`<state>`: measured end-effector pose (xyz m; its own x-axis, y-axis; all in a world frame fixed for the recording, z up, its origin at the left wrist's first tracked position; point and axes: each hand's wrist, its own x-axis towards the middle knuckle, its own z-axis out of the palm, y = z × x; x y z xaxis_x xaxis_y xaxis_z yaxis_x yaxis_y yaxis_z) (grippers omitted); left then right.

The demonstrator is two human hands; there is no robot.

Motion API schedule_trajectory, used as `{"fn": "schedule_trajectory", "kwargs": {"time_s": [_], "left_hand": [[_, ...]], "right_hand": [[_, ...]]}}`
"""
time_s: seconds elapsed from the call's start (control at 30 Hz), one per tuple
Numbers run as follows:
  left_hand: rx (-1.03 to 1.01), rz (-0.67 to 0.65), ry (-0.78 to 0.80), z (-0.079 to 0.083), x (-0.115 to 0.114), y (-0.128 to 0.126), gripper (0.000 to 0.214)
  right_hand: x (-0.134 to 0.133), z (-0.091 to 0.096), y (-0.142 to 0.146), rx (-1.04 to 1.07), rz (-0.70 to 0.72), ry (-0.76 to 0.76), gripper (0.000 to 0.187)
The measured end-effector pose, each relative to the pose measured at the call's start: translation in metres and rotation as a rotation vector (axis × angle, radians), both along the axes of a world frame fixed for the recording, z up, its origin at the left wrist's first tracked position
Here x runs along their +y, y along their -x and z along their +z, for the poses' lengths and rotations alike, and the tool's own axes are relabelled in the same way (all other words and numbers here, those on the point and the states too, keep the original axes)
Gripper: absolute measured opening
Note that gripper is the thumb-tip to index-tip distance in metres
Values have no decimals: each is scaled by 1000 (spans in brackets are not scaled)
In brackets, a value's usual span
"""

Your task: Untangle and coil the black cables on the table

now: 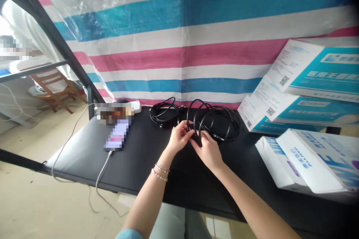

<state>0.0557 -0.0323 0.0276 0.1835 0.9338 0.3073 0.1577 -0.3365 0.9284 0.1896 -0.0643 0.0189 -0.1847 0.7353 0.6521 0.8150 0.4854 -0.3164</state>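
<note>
Both my hands meet over a loose coil of black cable (221, 121) lying on a black table (84, 153). My left hand (179, 138), with bead bracelets on the wrist, pinches several loops of that cable from the left. My right hand (209, 149) grips the same bundle of loops from below and to the right. A second, tidier coil of black cable (164, 114) lies just to the left, untouched.
A phone (117, 138) with a white charging cord (102, 171) lies on the table's left part, next to a white power strip (136, 105). White and teal boxes (308, 82) are stacked at the right. A striped tarp (179, 44) hangs behind. A wooden chair (56, 89) stands far left.
</note>
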Motion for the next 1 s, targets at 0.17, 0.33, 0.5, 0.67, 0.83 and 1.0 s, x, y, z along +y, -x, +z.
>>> {"fn": "schedule_trajectory", "kwargs": {"time_s": [0.17,0.33,0.5,0.67,0.83,1.0], "left_hand": [[10,4,-22,0,-2,-1,34],[5,29,-32,0,1,1,37],[62,287,-31,-8,11,9,27],[168,477,-45,-16,17,17,18],[69,378,99,-14,18,16,24],[-258,54,306,3,10,22,35]], "right_hand": [[0,-4,0,-95,-29,75,16],[2,0,-3,7,-10,-45,25],[4,6,-8,138,5,-150,22],[3,10,-12,261,-38,-141,25],[2,13,-14,340,-85,-137,26],[0,15,-15,527,-102,-48,22]]}}
